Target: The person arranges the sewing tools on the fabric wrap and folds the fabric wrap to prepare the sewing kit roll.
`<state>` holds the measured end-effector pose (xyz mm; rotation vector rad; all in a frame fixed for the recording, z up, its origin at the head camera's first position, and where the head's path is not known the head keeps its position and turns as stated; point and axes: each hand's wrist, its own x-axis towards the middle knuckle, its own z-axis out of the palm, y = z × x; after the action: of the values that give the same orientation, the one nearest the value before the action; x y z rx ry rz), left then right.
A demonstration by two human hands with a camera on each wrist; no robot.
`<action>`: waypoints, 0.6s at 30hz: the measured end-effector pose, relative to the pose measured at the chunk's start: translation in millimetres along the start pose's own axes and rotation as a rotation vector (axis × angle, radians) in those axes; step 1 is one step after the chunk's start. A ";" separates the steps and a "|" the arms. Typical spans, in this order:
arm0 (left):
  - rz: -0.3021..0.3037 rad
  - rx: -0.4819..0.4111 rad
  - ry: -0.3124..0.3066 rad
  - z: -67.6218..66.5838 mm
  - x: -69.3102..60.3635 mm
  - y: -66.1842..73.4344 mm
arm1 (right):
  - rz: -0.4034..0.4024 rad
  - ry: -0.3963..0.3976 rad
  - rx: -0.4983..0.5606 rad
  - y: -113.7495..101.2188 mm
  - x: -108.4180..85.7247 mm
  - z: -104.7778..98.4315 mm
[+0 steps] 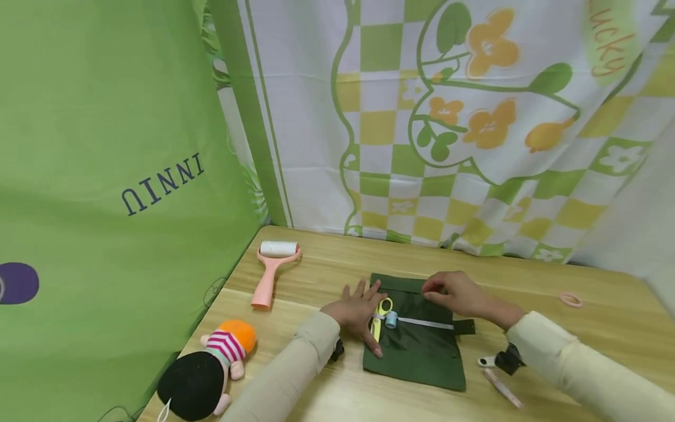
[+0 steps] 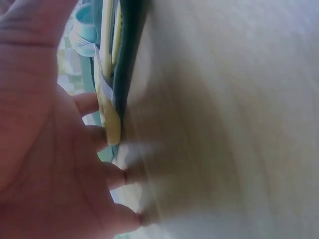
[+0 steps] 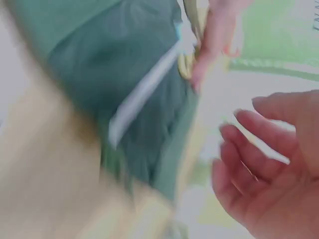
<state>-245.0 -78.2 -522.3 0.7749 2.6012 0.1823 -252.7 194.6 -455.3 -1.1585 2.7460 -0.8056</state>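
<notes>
A dark green fabric organizer [image 1: 416, 360] lies spread flat on the table, with a narrow white band [image 1: 426, 323] across its middle and a dark tab [image 1: 464, 327] sticking out at the right. Yellow scissors [image 1: 377, 329] and a small light-blue cylinder [image 1: 391, 320] sit along its left side. My left hand [image 1: 355, 313], fingers spread, rests over that left edge and touches the scissors' handle in the left wrist view. Above the organizer's upper right corner hovers my right hand [image 1: 456, 293]. Its fingers [image 3: 234, 144] are loosely bent, with nothing between them in the blurred right wrist view.
A pink lint roller [image 1: 266, 281] lies at the back left of the wooden table [image 1: 321, 275], and a doll [image 1: 195, 381] nearer on the left. Near the right wrist are a white-ended item [image 1: 486, 361] and a slim pink one [image 1: 503, 388]. Farther right lies a pink ring [image 1: 570, 303].
</notes>
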 end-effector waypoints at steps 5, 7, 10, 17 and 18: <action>-0.013 -0.009 -0.022 -3.9 2.5 0.4 | -0.048 -0.090 -0.095 12.0 -58.2 -35.5; -0.022 -0.018 -0.029 -6.3 2.4 0.0 | -0.021 -0.150 -0.127 20.6 -80.1 -38.5; -0.036 -0.025 -0.033 -7.8 -0.3 0.9 | 0.005 -0.214 -0.176 32.4 -109.5 -34.3; -0.047 -0.051 -0.065 -11.4 -5.1 6.0 | -0.020 -0.186 -0.251 48.3 -145.1 -15.2; -0.047 -0.055 -0.067 -12.2 -4.6 7.1 | -0.029 -0.165 -0.262 49.6 -146.4 -13.3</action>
<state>-243.2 -74.8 -507.9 0.6882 2.5372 0.2093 -183.3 329.2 -489.4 -1.2464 2.7605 -0.3395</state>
